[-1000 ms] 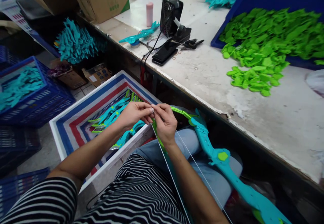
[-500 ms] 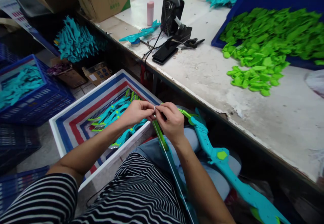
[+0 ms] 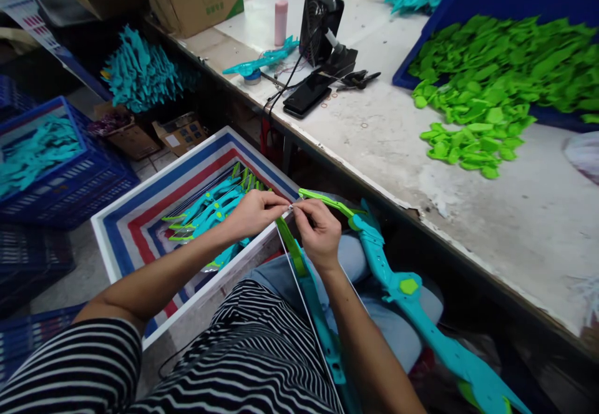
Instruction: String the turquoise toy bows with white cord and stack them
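My left hand [image 3: 258, 213] pinches a bit of white string between thumb and fingertips. Right against it, my right hand [image 3: 319, 231] pinches the same string, where a small loop or knot seems to be, too small to make out. White string [image 3: 306, 305] runs down from there toward my lap. Two turquoise toy bows with green tips rest across my legs: one bow [image 3: 397, 283] lies to the right, the other bow [image 3: 311, 295] passes partly behind my right forearm. The right bow's green tip [image 3: 325, 198] shows just beyond my fingers.
A white-rimmed, striped bin [image 3: 135, 214] on my left holds several bows. On the workbench [image 3: 374, 152] are a black fan [image 3: 321, 27], a phone [image 3: 306, 97], a pink bottle [image 3: 281, 22] and a blue crate [image 3: 402, 77] spilling green pieces. Blue baskets [image 3: 98, 170] stand at far left.
My fingertips have drawn slightly apart and shifted a little, with the string between them. The string has swung left, and more of the right bow's green tip shows.
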`<state>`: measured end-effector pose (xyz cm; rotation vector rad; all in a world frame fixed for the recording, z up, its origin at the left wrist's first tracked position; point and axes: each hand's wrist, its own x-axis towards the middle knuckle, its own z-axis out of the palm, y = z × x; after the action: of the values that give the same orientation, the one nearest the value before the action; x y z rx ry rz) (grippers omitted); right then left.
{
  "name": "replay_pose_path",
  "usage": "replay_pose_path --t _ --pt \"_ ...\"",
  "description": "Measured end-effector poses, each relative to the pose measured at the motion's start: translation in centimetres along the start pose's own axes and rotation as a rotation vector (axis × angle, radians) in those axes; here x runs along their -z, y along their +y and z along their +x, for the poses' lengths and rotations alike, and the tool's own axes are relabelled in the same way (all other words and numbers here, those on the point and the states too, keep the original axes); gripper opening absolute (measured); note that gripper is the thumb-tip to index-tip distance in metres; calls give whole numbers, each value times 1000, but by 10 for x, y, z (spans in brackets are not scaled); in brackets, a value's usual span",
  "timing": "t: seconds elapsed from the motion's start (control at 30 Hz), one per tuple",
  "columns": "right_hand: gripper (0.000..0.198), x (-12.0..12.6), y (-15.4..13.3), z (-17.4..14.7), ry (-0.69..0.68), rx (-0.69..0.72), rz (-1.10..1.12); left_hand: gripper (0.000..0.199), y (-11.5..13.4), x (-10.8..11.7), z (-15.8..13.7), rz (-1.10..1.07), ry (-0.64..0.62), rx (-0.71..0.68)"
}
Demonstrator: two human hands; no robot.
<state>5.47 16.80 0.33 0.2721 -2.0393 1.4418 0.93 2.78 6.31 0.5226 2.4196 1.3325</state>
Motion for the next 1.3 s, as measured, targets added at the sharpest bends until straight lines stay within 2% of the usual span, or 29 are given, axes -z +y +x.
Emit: replay_pose_path --t 0.17,0.33,0.4,0.5,0.6,0.67,0.73,0.77,0.8,0.9,0.97,1.03,1.1,1.17,1.23,1.3 --pt "12 -2 3 -9 -19 118 -136 21 -8 2 -5 142 12 25" --pt "13 -9 13 -11 -21 158 -291 19 -13 -2 -10 352 94 -38" --pt "15 -12 13 -10 17 127 -333 19 -13 -4 -10 348 118 -77" --pt "15 -7 8 -11 -2 57 -283 18 -15 -5 -10 156 134 -170" --pt "14 28 10 -26 -63 -9 -305 22 -27 -6 -20 -228 198 -166" --pt "19 65 17 -49 -45 -64 -528 24 -43 -12 -36 -449 320 -86" --pt "32 105 27 -78 -44 -162 -845 21 -62 -25 -58 -463 365 -54" --pt "40 122 32 -94 -73 -225 -984 18 -70 -36 -70 -371 302 -95" --pt "46 136 37 -107 -118 -287 -1091 17 -76 -48 -80 -244 183 -189" --pt "49 161 48 -132 -258 -425 -1201 28 -83 -96 -95 165 -210 -651" --pt "46 169 52 -131 -291 -488 -1121 34 -79 -128 -88 398 -351 -875" --pt "45 178 50 -120 -336 -575 -925 30 -72 -151 -75 576 -393 -935" --pt "43 188 41 -104 -474 -695 -606 24 -63 -162 -64 679 -419 -917" --pt "43 196 30 -89 -671 -836 -211 24 -53 -160 -57 727 -438 -876" --pt "47 196 24 -78 -847 -990 142 36 -43 -151 -53 748 -430 -808" --pt "53 191 28 -71 -957 -1168 300 55 -34 -141 -46 771 -409 -686"
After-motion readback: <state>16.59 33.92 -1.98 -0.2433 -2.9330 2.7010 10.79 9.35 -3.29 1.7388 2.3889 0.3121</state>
